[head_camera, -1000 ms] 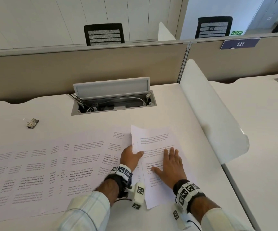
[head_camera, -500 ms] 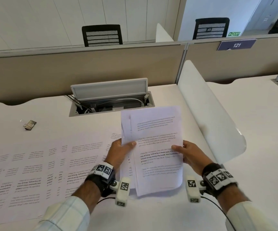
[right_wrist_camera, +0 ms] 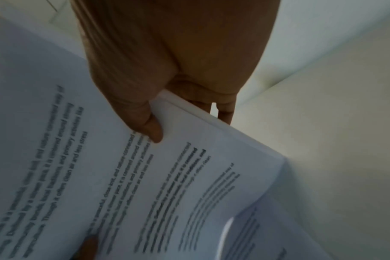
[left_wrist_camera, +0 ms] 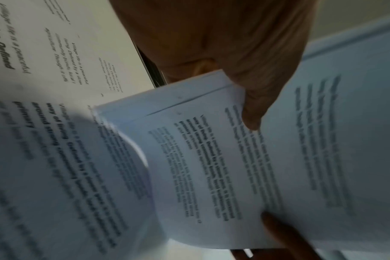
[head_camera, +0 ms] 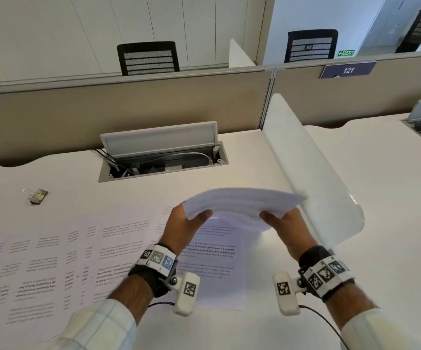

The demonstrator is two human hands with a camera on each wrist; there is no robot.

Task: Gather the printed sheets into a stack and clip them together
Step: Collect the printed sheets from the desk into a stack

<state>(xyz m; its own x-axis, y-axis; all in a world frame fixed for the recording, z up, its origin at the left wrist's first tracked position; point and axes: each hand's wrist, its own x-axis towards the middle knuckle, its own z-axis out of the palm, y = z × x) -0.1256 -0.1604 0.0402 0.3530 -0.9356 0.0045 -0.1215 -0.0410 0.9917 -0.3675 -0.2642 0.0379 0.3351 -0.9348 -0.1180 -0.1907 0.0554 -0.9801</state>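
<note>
A small stack of printed sheets (head_camera: pixel 242 202) is held in the air above the desk, tipped nearly flat and blurred. My left hand (head_camera: pixel 186 222) pinches its left edge, thumb on the near face. My right hand (head_camera: pixel 281 221) pinches its right edge the same way. The wrist views show the stack (left_wrist_camera: pixel 211 158) (right_wrist_camera: pixel 167 176) close up with a thumb (left_wrist_camera: pixel 252 112) (right_wrist_camera: pixel 149 126) pressed on the print. One printed sheet (head_camera: pixel 212 269) lies on the desk under my hands. A row of overlapping sheets (head_camera: pixel 53 261) spreads to the left. A dark binder clip (head_camera: pixel 37 196) lies far left.
An open cable tray (head_camera: pixel 162 157) with its lid raised sits at the back of the white desk (head_camera: pixel 78 193). A curved white divider (head_camera: pixel 313 183) stands close on the right. A beige partition (head_camera: pixel 128 107) closes the back.
Both hands went from pressing sheets flat on the desk to lifting a stack. Since half a second ago the stack has tipped from upright to nearly flat and risen.
</note>
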